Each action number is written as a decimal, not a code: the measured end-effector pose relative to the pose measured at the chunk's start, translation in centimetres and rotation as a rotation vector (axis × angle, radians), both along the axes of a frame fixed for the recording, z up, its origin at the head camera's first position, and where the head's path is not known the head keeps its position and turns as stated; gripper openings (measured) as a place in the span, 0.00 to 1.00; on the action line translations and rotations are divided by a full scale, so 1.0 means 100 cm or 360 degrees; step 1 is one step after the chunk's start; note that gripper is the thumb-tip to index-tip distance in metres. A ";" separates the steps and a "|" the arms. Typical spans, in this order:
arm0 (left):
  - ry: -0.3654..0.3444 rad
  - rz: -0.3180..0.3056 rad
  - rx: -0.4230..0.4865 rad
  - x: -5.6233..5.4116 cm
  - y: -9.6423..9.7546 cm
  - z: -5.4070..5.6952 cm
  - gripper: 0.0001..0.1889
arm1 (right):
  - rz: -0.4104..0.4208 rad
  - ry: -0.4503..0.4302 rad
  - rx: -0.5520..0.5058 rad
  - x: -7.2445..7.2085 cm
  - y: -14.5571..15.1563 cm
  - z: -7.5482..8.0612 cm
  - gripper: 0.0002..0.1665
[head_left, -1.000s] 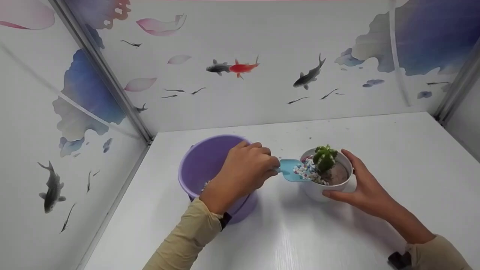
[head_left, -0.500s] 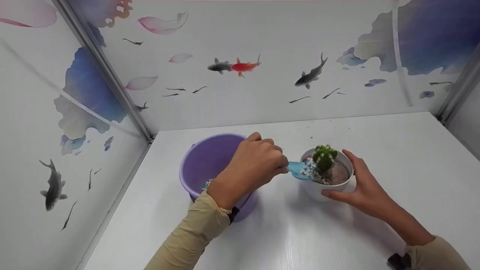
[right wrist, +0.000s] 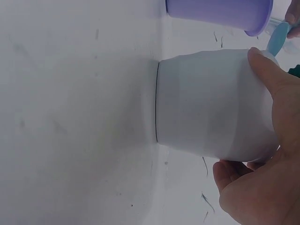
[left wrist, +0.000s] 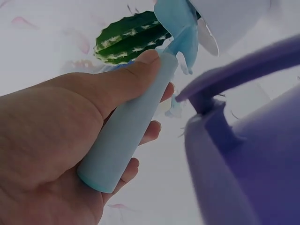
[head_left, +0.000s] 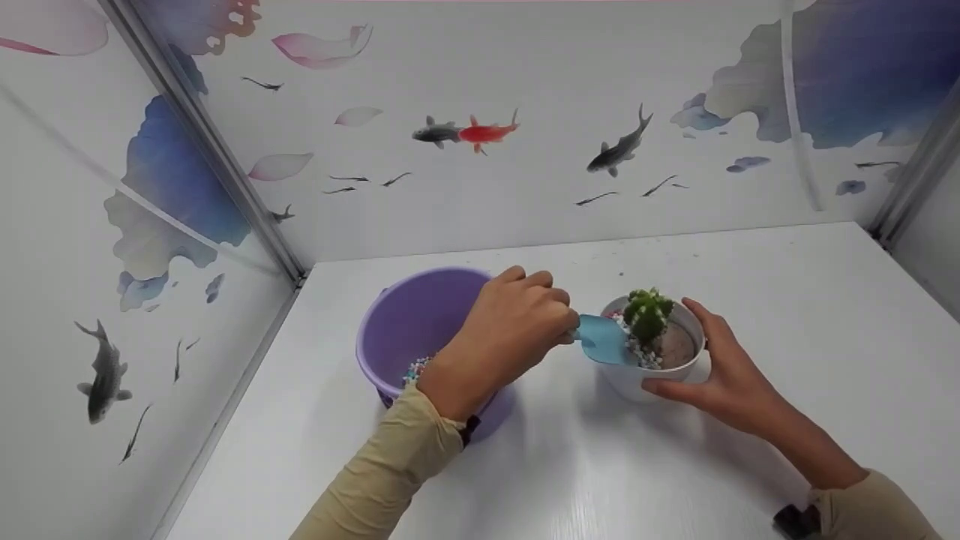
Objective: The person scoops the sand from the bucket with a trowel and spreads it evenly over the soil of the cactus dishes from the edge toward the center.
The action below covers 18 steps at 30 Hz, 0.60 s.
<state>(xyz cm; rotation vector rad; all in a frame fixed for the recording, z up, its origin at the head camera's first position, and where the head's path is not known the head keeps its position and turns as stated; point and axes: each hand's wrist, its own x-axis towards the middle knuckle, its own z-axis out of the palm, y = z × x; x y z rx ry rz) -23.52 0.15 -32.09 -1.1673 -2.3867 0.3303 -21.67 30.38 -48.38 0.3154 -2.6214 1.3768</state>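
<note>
My left hand grips the handle of a light blue scoop, fingers wrapped round it, as the left wrist view shows. The scoop's blade is tilted over the left rim of a white pot. In the pot stands a small green cactus, with small multicoloured pebbles at its left and front and bare brownish soil at its right. My right hand holds the pot from the right, thumb in front and fingers behind. In the right wrist view the pot stands on the table.
A purple bucket stands left of the pot, below my left forearm, with more pebbles inside. Small specks lie on the white table behind the pot. Walls printed with fish border the table at the back and left.
The left hand has moved a little right and tipped the scoop over the pot. Pebbles on its blade have slid off beside the cactus. The right hand keeps its hold.
</note>
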 end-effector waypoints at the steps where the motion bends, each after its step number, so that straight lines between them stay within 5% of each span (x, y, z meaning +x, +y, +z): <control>1: 0.0008 -0.0003 0.0010 0.000 -0.001 0.000 0.03 | 0.0000 0.0001 0.0001 0.000 0.000 0.000 0.78; 18: -0.0230 -0.0039 0.0317 -0.006 -0.036 -0.002 0.05 | 0.0007 0.0015 -0.0023 -0.001 -0.001 -0.002 0.79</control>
